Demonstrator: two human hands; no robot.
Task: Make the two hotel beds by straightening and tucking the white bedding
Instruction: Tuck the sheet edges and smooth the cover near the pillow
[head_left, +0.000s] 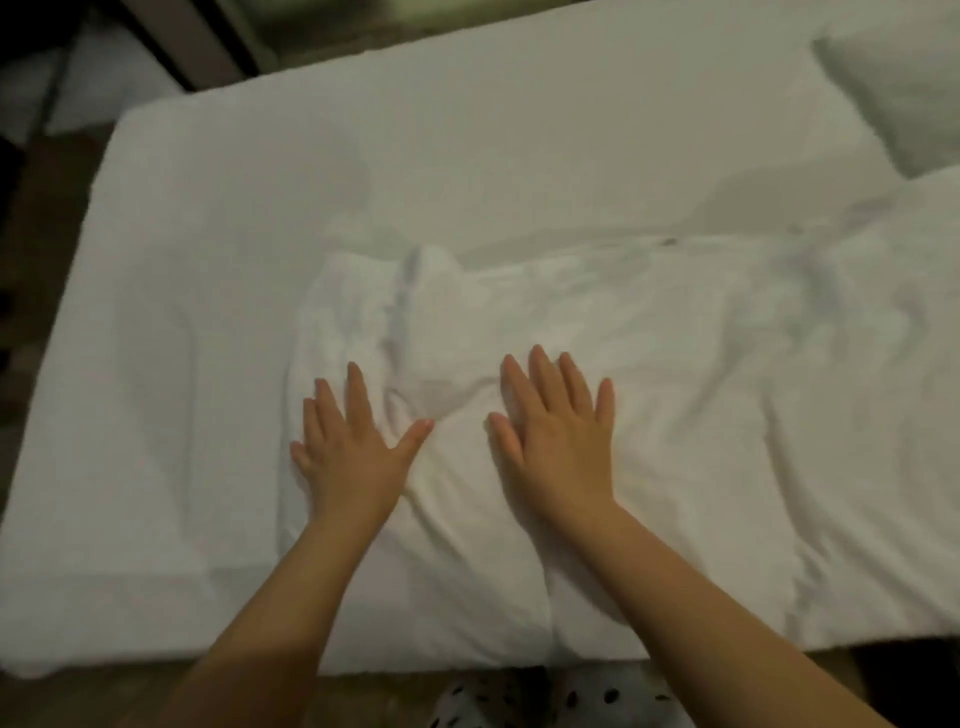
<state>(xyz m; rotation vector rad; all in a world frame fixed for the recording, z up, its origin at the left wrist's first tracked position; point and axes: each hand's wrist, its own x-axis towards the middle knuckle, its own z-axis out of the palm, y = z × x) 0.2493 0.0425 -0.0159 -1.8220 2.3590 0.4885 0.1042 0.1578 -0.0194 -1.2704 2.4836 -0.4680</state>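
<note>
The rumpled white duvet (545, 374) lies bunched across the bed (208, 208) — our left hand (353, 452) and right hand (558, 441) press it flat, fingers straight and spread. Uneven pressure may simply shove the creases sideways — toward the pillow (904, 88).

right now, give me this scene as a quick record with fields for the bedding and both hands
duvet: white, creased, bunched on the near and right part of the bed, with a raised fold just ahead of the hands
sheet: white, smooth, bare on the left and far side
pillow: white, far right corner
left hand: flat, palm down, pressing the duvet
right hand: flat, palm down, pressing the duvet beside the left
tucking: not visible from here
</note>
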